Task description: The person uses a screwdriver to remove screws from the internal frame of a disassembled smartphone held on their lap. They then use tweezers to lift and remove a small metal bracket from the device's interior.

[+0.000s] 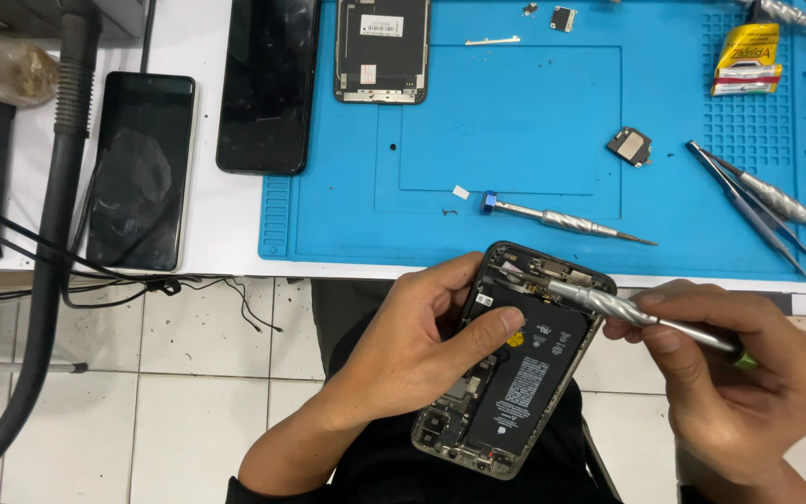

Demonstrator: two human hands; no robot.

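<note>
Bare blue mat [515, 121] middle open to my reach, blue-capped screwdriver [562, 222] barring its near edge, tweezers [757, 210] and yellow tube [746, 59] crowding its right side, two dark phones [142, 168] blocking table left of mat.

Two bare forearms reach up from the bottom of the view, hands meeting near the middle. The left hand [412, 350] comes in from the lower left, palm turned inward, fingers curled round and out of sight behind what it grips – only the thumb lies across the front, pointing right, its tip pressed flat. The right hand [734, 373] enters from the lower right, wrist bent, knuckles up. Its thumb and first fingers pinch together in a pen-like grip, pointing left toward the other hand – the remaining fingers fold loosely beneath.
</note>
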